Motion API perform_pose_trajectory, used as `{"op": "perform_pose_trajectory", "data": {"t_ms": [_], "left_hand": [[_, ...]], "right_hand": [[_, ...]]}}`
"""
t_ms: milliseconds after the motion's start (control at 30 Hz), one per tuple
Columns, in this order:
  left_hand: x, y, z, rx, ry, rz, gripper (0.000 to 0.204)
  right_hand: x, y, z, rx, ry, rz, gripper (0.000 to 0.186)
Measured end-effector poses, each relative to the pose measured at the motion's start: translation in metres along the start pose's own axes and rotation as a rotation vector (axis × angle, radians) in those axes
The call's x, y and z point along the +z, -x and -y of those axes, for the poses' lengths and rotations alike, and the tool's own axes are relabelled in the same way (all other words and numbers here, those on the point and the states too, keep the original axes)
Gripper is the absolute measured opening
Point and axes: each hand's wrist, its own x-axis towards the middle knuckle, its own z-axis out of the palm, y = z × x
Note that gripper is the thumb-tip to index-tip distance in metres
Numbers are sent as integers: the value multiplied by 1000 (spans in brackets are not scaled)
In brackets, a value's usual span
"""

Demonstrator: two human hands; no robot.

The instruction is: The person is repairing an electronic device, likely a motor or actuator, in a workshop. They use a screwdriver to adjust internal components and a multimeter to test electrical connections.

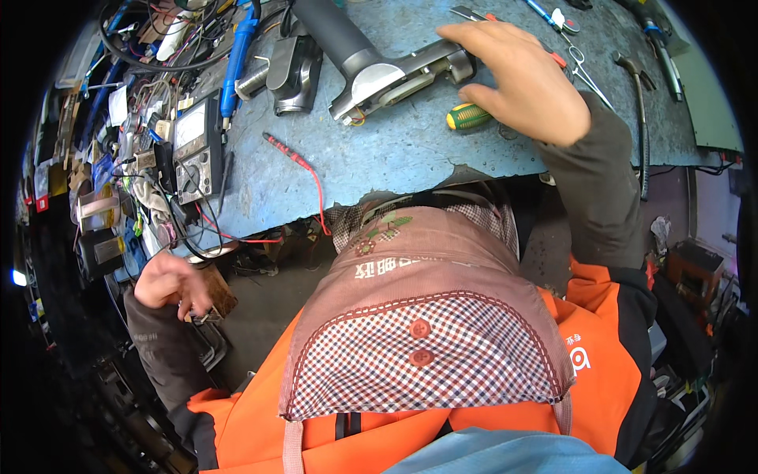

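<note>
My right hand (525, 83) is over the blue workbench (371, 150), its fingers stretched out and its thumb apart from them. Between thumb and fingers lies the handle end of a grey handheld appliance (339, 39) with a thick tube body. Its handle (403, 79) looks opened up, with small coloured wires at the near end. Just under my thumb lies a green and yellow screwdriver handle (467, 117); the rest is hidden. My left hand (172, 284) hangs off the bench's front left edge, fingers loosely bent and apart, with nothing visible in them.
A multimeter (193, 142) stands at the left, near a red test probe (292, 152). Beside the appliance are a dark grey part (294, 75) and a blue soldering iron (235, 67). Scissor-like forceps (583, 71) and a hammer (638, 87) lie right. Tangled cables and parts crowd the left.
</note>
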Motion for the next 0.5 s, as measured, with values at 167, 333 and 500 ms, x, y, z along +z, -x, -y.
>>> {"op": "perform_pose_trajectory", "data": {"t_ms": [167, 333, 500], "left_hand": [[79, -31, -25, 501, -68, -247, 69], [104, -158, -66, 515, 20, -354, 50], [105, -241, -106, 349, 49, -290, 63]], "right_hand": [[18, -13, -23, -70, -26, 48, 70], [-1, -19, 0, -74, -164, 8, 64], [-40, -39, 18, 79, -496, 85, 60]]}}
